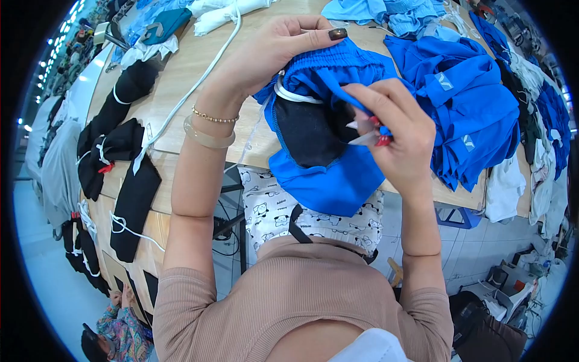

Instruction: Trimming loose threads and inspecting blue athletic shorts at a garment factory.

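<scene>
Over the near edge of the table I hold up a blue garment [329,187] with a gathered elastic waistband. Its opening shows a black lining [304,136] and a loop of white cord [292,92]. My left hand [280,48] is closed on the waistband at the top, thumb outside. Inside my closed right hand [401,127] are small thread snips [363,140] with red on the handle, their metal blades pointing left into the opening. The fingers of that hand also touch the blue fabric edge; how they grip it is partly hidden.
A pile of blue garments [464,108] lies right on the wooden table [181,90]. Black cloth pieces [137,208] tied with white cords lie left. A long white cord [199,84] crosses the table. Light blue cloth [410,15] is at the back. Another person [123,329] works lower left.
</scene>
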Available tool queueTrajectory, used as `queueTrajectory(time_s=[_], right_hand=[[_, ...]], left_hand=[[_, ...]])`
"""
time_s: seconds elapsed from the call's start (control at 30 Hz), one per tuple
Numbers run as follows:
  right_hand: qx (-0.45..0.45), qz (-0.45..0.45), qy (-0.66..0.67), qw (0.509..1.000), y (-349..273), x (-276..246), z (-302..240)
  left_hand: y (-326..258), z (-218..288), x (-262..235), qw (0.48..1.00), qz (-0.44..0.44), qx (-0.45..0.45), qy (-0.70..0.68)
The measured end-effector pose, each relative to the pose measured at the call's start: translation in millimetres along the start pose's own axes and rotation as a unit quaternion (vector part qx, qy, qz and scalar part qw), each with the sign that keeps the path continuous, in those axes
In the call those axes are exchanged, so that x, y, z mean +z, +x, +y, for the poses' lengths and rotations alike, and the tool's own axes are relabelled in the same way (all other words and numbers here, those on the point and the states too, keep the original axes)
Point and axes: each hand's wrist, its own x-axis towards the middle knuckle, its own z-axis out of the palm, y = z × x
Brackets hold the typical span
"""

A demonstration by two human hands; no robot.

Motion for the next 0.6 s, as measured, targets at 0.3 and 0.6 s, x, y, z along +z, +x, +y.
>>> queueTrajectory(time_s=[0.3, 0.6], right_hand=[[0.254, 0.007, 0.303, 0.918, 14, -24, 22], [0.282, -0.233, 0.339, 0.867, 39, -21, 69]], left_hand=[[-9, 11, 12, 0.996, -0.047, -0.004, 0.070], [-17, 13, 14, 0.992, -0.076, -0.047, 0.086]])
